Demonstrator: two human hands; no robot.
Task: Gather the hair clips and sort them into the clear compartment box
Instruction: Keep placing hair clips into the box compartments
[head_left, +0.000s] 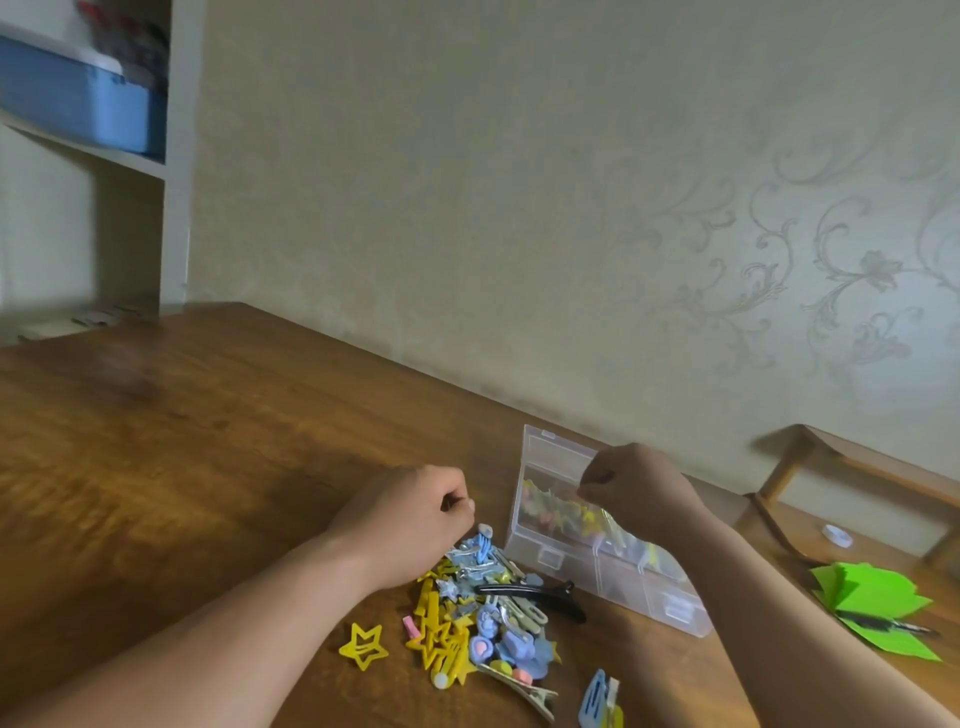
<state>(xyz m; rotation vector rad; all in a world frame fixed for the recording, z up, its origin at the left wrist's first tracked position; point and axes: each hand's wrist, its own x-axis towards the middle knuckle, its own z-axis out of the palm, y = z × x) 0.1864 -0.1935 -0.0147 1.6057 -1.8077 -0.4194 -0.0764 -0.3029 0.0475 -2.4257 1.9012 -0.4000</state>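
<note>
A heap of small hair clips (467, 613), mostly yellow and blue, lies on the wooden table (208, 441). A yellow star clip (363, 647) sits apart on its left, and a long black clip (535, 595) lies on its right. The clear compartment box (524, 519) stands right of the heap, with coloured clips in its middle section. My left hand (415, 514) rests at the heap's far end with curled fingers. My right hand (639, 488) hovers over the box, fingertips pinched together. No clip shows in either hand.
A blue and cream clip (597, 696) lies near the table's front edge. Green paper sheets (878, 608) and a small white roll (837, 535) lie to the right, below a wooden frame (857, 467). A shelf with a blue bin (78, 98) stands at the far left.
</note>
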